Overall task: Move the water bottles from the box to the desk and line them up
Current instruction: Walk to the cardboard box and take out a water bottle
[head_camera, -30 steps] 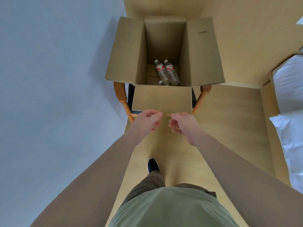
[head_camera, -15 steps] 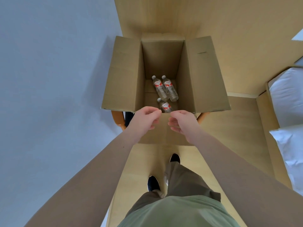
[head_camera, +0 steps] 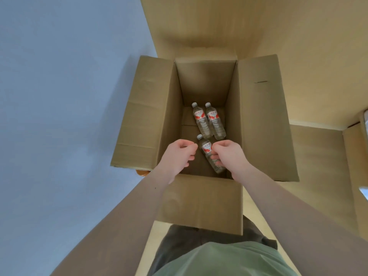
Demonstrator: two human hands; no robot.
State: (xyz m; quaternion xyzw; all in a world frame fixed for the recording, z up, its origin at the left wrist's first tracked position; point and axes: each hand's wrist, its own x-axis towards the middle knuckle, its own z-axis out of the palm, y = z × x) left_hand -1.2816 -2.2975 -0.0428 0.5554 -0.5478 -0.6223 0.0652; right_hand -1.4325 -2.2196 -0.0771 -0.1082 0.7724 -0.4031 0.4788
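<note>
Both arms reach over the near flap into the open box (head_camera: pixel 262 116), left hand (head_camera: pixel 177 156) and right hand (head_camera: pixel 229 156) loosely curled and holding nothing, as far as I can see. The nearest bottle (head_camera: pixel 209 154) lies flat on the box floor between and below them, partly hidden by the right fingers. Two more bottles (head_camera: pixel 208 121) lie side by side just beyond. A hurried grab could roll the round bottle away.

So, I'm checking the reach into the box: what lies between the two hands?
In the head view, the nearest water bottle lies on the box floor, showing between the left hand and right hand.
</note>
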